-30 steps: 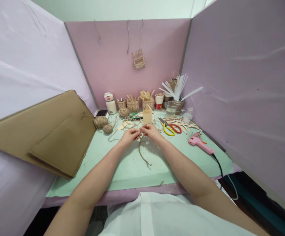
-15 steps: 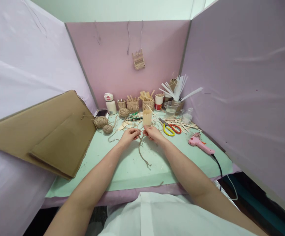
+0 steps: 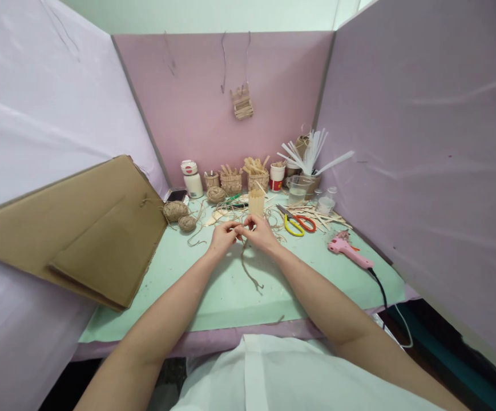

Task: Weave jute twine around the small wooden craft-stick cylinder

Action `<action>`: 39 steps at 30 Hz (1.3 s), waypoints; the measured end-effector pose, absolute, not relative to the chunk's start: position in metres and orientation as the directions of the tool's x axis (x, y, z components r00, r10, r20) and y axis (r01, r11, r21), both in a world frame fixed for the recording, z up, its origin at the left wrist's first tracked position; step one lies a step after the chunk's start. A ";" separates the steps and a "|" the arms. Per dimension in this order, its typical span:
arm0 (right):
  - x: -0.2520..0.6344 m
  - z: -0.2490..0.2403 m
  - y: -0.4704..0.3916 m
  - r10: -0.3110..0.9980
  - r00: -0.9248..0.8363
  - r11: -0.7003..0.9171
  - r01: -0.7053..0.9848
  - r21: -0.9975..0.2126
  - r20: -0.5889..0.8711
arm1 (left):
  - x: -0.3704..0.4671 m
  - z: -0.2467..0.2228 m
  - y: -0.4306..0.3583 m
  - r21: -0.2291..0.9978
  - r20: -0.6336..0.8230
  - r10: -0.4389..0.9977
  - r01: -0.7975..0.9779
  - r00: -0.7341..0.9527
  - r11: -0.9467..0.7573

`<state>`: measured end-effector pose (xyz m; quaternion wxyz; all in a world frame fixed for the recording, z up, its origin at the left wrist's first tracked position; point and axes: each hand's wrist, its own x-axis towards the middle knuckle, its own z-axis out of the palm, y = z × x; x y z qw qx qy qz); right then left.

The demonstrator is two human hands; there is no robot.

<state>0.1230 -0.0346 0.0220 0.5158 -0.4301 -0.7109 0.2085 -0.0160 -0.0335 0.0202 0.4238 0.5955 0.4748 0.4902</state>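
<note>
My left hand (image 3: 224, 236) and my right hand (image 3: 259, 232) meet over the middle of the table, fingertips pinched together on a length of brown twine (image 3: 248, 270). A braided-looking tail of it hangs from the fingers and lies on the green cloth toward me. The part between the fingertips is mostly hidden. Just behind the hands stands a small upright holder of wooden craft sticks (image 3: 255, 202). Loose twine (image 3: 278, 229) lies tangled around it.
Scissors (image 3: 295, 221) and a pink glue gun (image 3: 349, 253) with a black cord lie to the right. Twine balls (image 3: 176, 211) sit at left beside a large cardboard sheet (image 3: 89, 240). Along the back stand a white bottle (image 3: 193, 184), stick-filled baskets (image 3: 231, 182) and a clear cup (image 3: 298, 191).
My right hand has moved left, so the two hands now touch at the fingertips where a small gap was before. The twine's tail stays in place.
</note>
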 end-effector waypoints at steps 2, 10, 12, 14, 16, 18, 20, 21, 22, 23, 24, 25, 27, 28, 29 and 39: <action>0.125 0.021 -0.032 0.829 -0.116 0.545 0.385 -0.745 0.547 | -0.016 0.020 -0.034 0.960 0.207 0.974 0.173 0.088 -0.220; 0.127 0.016 -0.023 0.885 -0.098 0.463 0.282 -0.840 0.454 | -0.018 0.016 -0.031 0.948 0.248 0.964 0.183 0.092 -0.261; 0.127 0.017 -0.023 0.907 -0.086 0.419 0.249 -0.873 0.411 | -0.018 0.016 -0.031 0.940 0.251 0.962 0.209 0.108 -0.269; 0.127 0.017 -0.022 0.925 -0.054 0.378 0.245 -0.893 0.377 | -0.017 0.018 -0.032 0.935 0.253 0.959 0.222 0.130 -0.276; 0.128 0.017 -0.021 0.932 -0.022 0.356 0.256 -0.899 0.363 | -0.016 0.020 -0.033 0.933 0.250 0.957 0.226 0.145 -0.278; 0.129 0.016 -0.020 0.926 -0.008 0.364 0.274 -0.890 0.376 | -0.015 0.022 -0.034 0.934 0.242 0.958 0.230 0.154 -0.273; 0.130 0.016 -0.020 0.912 -0.027 0.398 0.302 -0.866 0.410 | -0.014 0.023 -0.034 0.936 0.228 0.961 0.237 0.157 -0.260; 0.130 0.016 -0.021 0.903 -0.046 0.418 0.317 -0.851 0.427 | -0.014 0.023 -0.035 0.936 0.220 0.963 0.243 0.158 -0.254; 0.131 0.017 -0.021 0.896 -0.067 0.436 0.332 -0.837 0.440 | -0.014 0.023 -0.035 0.936 0.215 0.964 0.249 0.158 -0.250; 0.131 0.017 -0.022 0.891 -0.085 0.447 0.343 -0.826 0.447 | -0.014 0.023 -0.036 0.934 0.213 0.965 0.257 0.154 -0.247; 0.131 0.017 -0.023 0.888 -0.097 0.452 0.353 -0.819 0.449 | -0.014 0.023 -0.036 0.932 0.212 0.966 0.265 0.149 -0.246; 0.131 0.018 -0.023 0.889 -0.102 0.452 0.361 -0.816 0.447 | -0.014 0.023 -0.036 0.930 0.215 0.966 0.274 0.144 -0.247; 0.130 0.018 -0.024 0.891 -0.108 0.447 0.373 -0.813 0.440 | -0.015 0.022 -0.036 0.923 0.223 0.966 0.290 0.133 -0.253; 0.130 0.019 -0.025 0.892 -0.114 0.445 0.377 -0.812 0.436 | -0.015 0.021 -0.036 0.918 0.230 0.965 0.299 0.129 -0.259; 0.130 0.018 -0.025 0.893 -0.121 0.446 0.378 -0.811 0.434 | -0.016 0.020 -0.035 0.913 0.238 0.963 0.308 0.128 -0.267; 0.126 0.014 -0.024 0.913 -0.058 0.404 0.262 -0.876 0.404 | -0.019 0.017 -0.034 0.865 0.303 0.949 0.392 0.085 -0.312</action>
